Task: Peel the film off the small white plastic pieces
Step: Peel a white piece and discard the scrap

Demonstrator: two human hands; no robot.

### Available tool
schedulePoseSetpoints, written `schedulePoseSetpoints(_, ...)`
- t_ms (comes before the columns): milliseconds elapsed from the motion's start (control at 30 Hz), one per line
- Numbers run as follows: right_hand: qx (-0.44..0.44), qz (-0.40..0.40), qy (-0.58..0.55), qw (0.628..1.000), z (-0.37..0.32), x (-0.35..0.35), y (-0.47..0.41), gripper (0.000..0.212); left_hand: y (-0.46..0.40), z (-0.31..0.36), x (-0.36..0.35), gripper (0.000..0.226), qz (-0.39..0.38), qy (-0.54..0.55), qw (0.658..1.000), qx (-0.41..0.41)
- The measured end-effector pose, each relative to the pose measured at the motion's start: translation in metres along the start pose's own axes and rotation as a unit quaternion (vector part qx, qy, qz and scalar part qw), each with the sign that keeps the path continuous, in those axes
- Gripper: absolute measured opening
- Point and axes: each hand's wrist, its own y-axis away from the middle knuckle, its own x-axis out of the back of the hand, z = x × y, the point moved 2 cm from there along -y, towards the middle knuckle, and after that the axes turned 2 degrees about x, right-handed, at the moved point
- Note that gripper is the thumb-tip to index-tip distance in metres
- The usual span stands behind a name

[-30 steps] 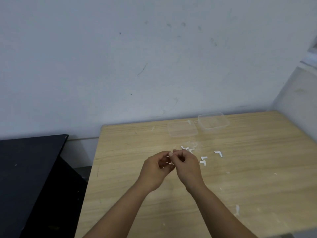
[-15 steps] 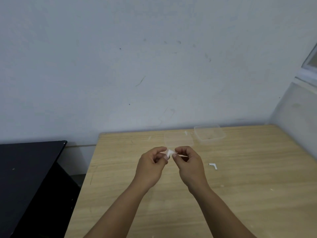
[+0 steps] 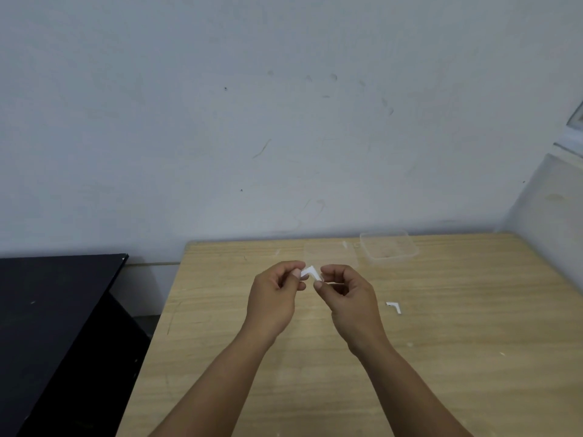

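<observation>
White and L-shaped, a small plastic piece [image 3: 308,272] is held above the wooden table [image 3: 473,342], between both hands. The left hand [image 3: 274,294] pinches one leg between thumb and forefinger; the right hand [image 3: 350,298], fingers curled, pinches at the other leg's tip. A second white L-shaped piece [image 3: 393,307] lies on the table right of the hands. A clear plastic container [image 3: 388,248] sits near the wall.

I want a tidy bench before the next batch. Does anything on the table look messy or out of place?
Small white scraps lie scattered on the table right of the hands, and one white corner piece lies loose outside the clear tub.
</observation>
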Motion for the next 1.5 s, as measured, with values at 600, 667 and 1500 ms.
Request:
schedulePoseSetpoints(600,-0.024,-0.028,-0.034,0.999,-0.009,-0.005,-0.004,0.003,-0.012,0.01,0.004,0.023,-0.048,-0.014,0.998,-0.035)
schedulePoseSetpoints(667,-0.026,-0.017,-0.04,0.999,-0.007,-0.006,-0.006,0.004,-0.012,0.011,0.003,0.023,-0.049,0.015,0.998,-0.026)
schedulePoseSetpoints(1500,-0.038,-0.021,-0.055,0.998,-0.021,-0.011,0.001,0.008,-0.008,0.011,0.007,0.016,0.02,-0.208,0.934,-0.291)
